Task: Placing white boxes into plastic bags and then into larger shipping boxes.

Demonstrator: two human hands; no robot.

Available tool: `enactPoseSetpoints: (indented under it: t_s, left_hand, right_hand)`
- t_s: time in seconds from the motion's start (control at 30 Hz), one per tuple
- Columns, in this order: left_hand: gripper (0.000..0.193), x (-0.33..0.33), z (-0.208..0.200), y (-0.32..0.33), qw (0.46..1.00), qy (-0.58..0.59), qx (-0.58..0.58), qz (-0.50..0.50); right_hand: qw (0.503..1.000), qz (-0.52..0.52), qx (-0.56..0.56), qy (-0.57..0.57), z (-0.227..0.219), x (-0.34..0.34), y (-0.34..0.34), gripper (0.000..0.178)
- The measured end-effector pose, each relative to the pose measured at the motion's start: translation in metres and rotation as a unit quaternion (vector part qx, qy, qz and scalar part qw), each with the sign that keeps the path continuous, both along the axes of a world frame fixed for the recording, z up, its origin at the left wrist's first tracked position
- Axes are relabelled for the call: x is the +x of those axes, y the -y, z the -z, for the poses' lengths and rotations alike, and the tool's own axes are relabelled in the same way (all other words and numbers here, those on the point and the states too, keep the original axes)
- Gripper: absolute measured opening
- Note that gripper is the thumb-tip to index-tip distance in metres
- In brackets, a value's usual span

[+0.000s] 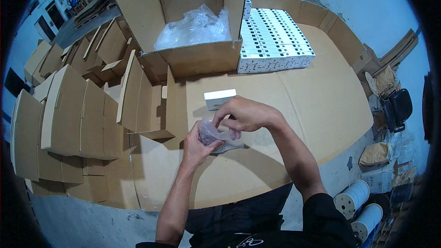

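Over the near part of the cardboard-covered table, my left hand (198, 143) is closed around a clear plastic bag (210, 132) that looks like bubble wrap. My right hand (239, 115) reaches across from the right, its fingers bent and closed at the bag's mouth; what the fingertips do inside the bag is partly hidden. Just beyond my hands lies a small white box (220, 98), apart from the bag. Whether the bag contains anything cannot be made out.
A large open carton (197, 57) with clear plastic bags (195, 27) stands at the back. To its right sit stacked rows of white boxes (275, 59). Several open cardboard boxes (69, 115) crowd the left side. Cable spools (353, 198) stand on the floor at lower right.
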State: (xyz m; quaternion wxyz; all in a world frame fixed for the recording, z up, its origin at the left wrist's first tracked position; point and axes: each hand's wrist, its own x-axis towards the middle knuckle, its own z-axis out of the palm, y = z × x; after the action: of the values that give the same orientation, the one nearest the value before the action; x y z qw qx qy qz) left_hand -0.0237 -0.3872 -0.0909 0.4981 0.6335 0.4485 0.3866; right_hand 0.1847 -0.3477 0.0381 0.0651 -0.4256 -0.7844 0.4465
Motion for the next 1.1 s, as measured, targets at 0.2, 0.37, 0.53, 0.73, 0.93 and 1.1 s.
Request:
enactPoseSetpoints:
  t_s: [0.2,0.37,0.53,0.73,0.93,1.1]
  left_hand:
    - [0.066,-0.001,-0.005,-0.001,0.996,0.066,-0.032,0.042]
    - [0.065,-0.005,-0.016,0.0,0.996,0.027,-0.056,0.062]
    - [0.065,-0.008,-0.01,0.002,0.994,0.059,-0.079,0.044]
    - [0.06,-0.004,-0.002,-0.001,0.997,0.056,-0.037,0.026]
    - [0.058,-0.004,-0.006,-0.003,0.997,0.064,-0.035,0.01]
    - [0.058,-0.009,-0.008,-0.004,0.998,0.045,-0.05,-0.003]
  right_hand:
    - [0.992,-0.049,0.103,0.051,0.016,-0.004,0.002,0.044]
    - [0.978,-0.042,0.198,0.052,0.005,-0.005,0.012,0.042]
    - [0.922,0.202,0.318,-0.093,0.015,0.017,0.008,0.032]
    - [0.89,0.324,0.226,-0.226,0.081,0.035,0.012,0.047]
    - [0.88,0.319,0.179,-0.303,0.112,0.025,-0.002,0.048]
    - [0.848,0.391,0.171,-0.313,0.113,0.026,0.0,0.042]
